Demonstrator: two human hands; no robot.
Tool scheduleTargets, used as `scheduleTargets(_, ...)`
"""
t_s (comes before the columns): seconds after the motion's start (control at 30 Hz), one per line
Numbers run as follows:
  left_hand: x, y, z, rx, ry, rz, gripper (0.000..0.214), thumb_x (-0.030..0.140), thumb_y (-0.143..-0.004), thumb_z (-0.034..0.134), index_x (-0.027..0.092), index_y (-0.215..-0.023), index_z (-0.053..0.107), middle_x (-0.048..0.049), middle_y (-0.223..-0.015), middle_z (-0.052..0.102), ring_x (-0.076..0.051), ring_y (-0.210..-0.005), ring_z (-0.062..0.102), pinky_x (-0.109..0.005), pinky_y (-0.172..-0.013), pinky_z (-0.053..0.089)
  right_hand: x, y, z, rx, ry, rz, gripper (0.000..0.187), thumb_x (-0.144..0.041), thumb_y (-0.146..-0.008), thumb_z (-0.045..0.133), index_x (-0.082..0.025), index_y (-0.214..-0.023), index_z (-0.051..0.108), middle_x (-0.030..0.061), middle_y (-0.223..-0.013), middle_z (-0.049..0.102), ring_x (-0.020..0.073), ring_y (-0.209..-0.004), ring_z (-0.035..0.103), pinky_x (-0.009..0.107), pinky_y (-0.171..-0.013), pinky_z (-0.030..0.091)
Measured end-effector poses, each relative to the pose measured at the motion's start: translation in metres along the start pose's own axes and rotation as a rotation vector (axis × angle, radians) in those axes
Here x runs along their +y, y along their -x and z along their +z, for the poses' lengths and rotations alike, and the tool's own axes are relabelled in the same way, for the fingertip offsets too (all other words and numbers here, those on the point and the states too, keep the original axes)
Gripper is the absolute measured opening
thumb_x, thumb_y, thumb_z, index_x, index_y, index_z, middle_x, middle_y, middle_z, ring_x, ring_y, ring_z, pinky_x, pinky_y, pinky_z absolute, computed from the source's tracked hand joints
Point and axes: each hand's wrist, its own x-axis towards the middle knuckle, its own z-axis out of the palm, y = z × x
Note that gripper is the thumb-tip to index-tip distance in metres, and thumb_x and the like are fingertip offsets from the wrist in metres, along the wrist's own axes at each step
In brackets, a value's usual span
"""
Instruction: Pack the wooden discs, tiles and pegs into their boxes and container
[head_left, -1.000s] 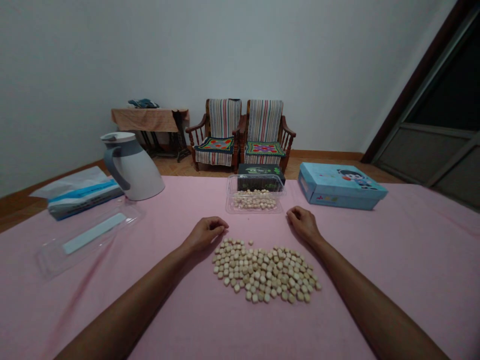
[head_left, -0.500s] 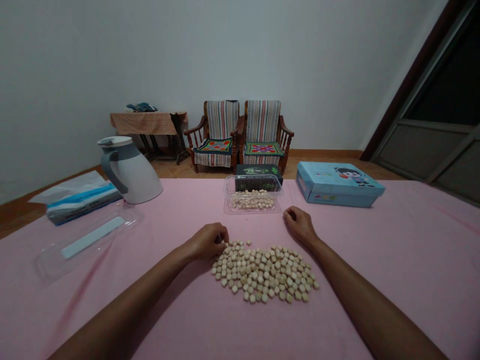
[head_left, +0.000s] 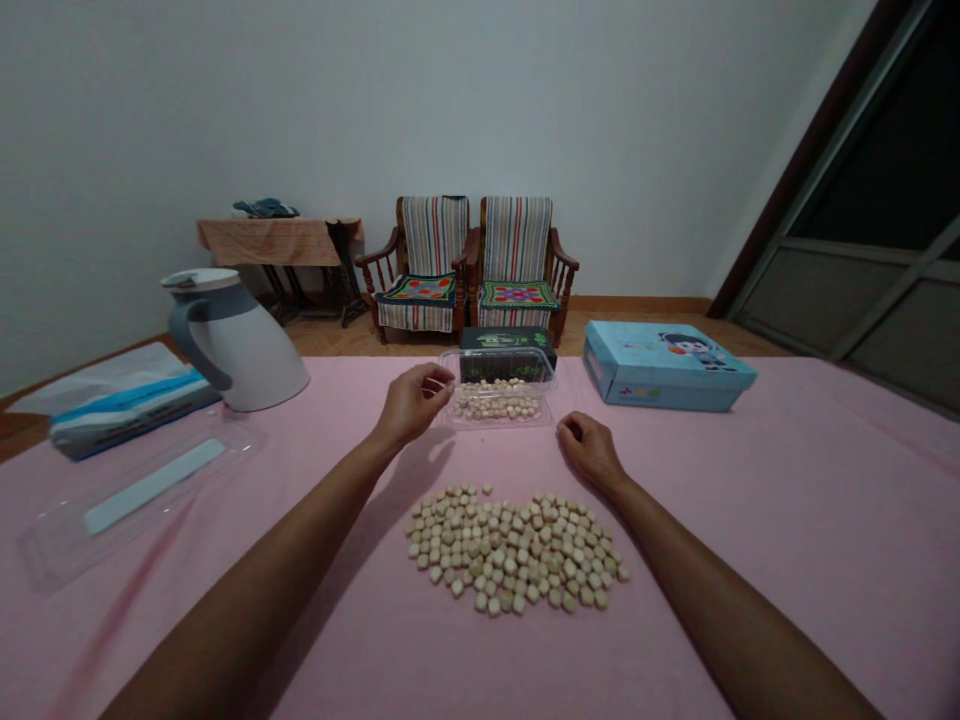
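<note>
Left hand [head_left: 411, 405] hovers half-curled by the rim, the best hold, of the feather-light, flimsy clear plastic tub [head_left: 546, 378], any grip unclear, right hand [head_left: 591, 450] lying loose and empty.

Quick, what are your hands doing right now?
Left hand: curled beside the clear tub; cannot tell if holding anything.
Right hand: relaxed on the cloth, empty.

We see a dim, flat room, with soft, even light on the pale wall [head_left: 375, 100] and no visible lamp. The left forearm [head_left: 285, 530] casts a soft shadow on the pink cloth [head_left: 787, 520], and the clear plastic tub [head_left: 499, 352] shows only faint glare along its rim. The picture looks slightly soft and grainy. Wide-angle distortion tilts the white jug [head_left: 240, 345] and the door frame [head_left: 817, 170] outward at the edges.
</note>
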Motion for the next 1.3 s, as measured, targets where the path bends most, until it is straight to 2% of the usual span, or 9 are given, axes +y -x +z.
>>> scheduleTargets(0.07,0.002,-0.006,0.003,0.096,-0.018,0.023,0.023,0.028,-0.073,0.057,0.015,-0.09,0.064,-0.0062,-0.088,0.067,-0.013,-0.067,0.06,-0.023,-0.06,0.046,0.0,0.0,-0.001,-0.002,-0.001,-0.007,0.017,-0.025,-0.077,0.045,-0.018,-0.065,0.055,0.0009,-0.063,0.057,0.0135,-0.059,0.05,0.024,-0.058,0.035)
scheduleTargets(0.13,0.0,-0.002,0.004,0.034,-0.065,0.022,0.019,0.026,-0.075,0.056,0.015,-0.087,0.064,-0.0052,-0.082,0.067,-0.013,-0.066,0.059,-0.023,-0.06,0.045,-0.002,0.0,-0.001,-0.003,0.001,-0.01,0.017,-0.025,-0.077,0.045,-0.018,-0.066,0.055,0.001,-0.063,0.057,0.0136,-0.059,0.05,0.024,-0.058,0.035)
scheduleTargets(0.3,-0.012,0.031,0.002,-0.631,-0.14,-0.016,0.014,0.017,-0.069,0.056,0.015,-0.079,0.066,-0.0006,-0.067,0.065,-0.012,-0.061,0.057,-0.02,-0.056,0.041,-0.005,0.0,-0.003,-0.016,-0.002,-0.006,0.016,-0.025,-0.077,0.045,-0.018,-0.067,0.056,0.0017,-0.064,0.058,0.0141,-0.06,0.051,0.024,-0.058,0.036)
scheduleTargets(0.4,-0.014,0.046,0.002,-0.801,-0.187,-0.066,0.02,0.013,-0.065,0.056,0.016,-0.082,0.067,0.0003,-0.067,0.065,-0.012,-0.061,0.057,-0.018,-0.055,0.04,-0.006,0.0,-0.003,-0.019,0.001,-0.004,0.016,-0.025,-0.077,0.045,-0.018,-0.067,0.056,0.0019,-0.065,0.059,0.0142,-0.061,0.051,0.024,-0.059,0.036)
scheduleTargets(0.77,-0.003,0.049,0.006,-0.813,-0.311,0.042,0.021,0.009,-0.057,0.053,0.015,-0.073,0.066,0.0016,-0.062,0.06,-0.011,-0.055,0.051,-0.019,-0.049,0.035,-0.007,0.001,-0.003,-0.008,0.004,-0.005,0.016,-0.024,-0.077,0.045,-0.018,-0.067,0.056,0.0018,-0.065,0.058,0.0139,-0.061,0.05,0.024,-0.059,0.036)
scheduleTargets(1.0,0.01,0.002,0.005,-0.108,-0.181,0.099,0.02,0.013,-0.07,0.052,0.014,-0.087,0.062,-0.0034,-0.081,0.064,-0.012,-0.066,0.056,-0.023,-0.063,0.044,-0.007,0.001,-0.004,-0.011,0.0,0.001,0.016,-0.025,-0.078,0.045,-0.018,-0.068,0.056,0.0015,-0.065,0.058,0.0139,-0.061,0.05,0.024,-0.059,0.036)
scheduleTargets(1.07,0.011,-0.003,0.004,0.003,-0.139,0.098,0.022,0.015,-0.073,0.052,0.014,-0.093,0.06,-0.0046,-0.085,0.064,-0.012,-0.067,0.057,-0.023,-0.065,0.045,-0.007,0.001,-0.004,-0.013,0.0,-0.004,0.016,-0.025,-0.078,0.045,-0.018,-0.067,0.056,0.0016,-0.065,0.058,0.0141,-0.061,0.051,0.024,-0.059,0.036)
scheduleTargets(1.13,0.01,0.001,0.003,-0.071,-0.145,0.093,0.017,0.017,-0.074,0.053,0.014,-0.089,0.062,-0.0036,-0.079,0.063,-0.012,-0.066,0.056,-0.022,-0.062,0.044,-0.006,0.0,-0.004,-0.013,0.002,-0.006,0.017,-0.025,-0.078,0.045,-0.018,-0.067,0.056,0.0017,-0.064,0.058,0.0142,-0.061,0.051,0.024,-0.059,0.036)
scheduleTargets(1.3,-0.001,0.033,0.005,-0.703,-0.128,0.061,0.015,0.016,-0.069,0.057,0.015,-0.081,0.067,-0.0009,-0.069,0.064,-0.011,-0.062,0.055,-0.019,-0.057,0.041,-0.004,0.0,-0.002,-0.014,0.006,-0.008,0.017,-0.025,-0.077,0.045,-0.018,-0.067,0.057,0.0018,-0.065,0.059,0.0142,-0.061,0.051,0.024,-0.059,0.036)
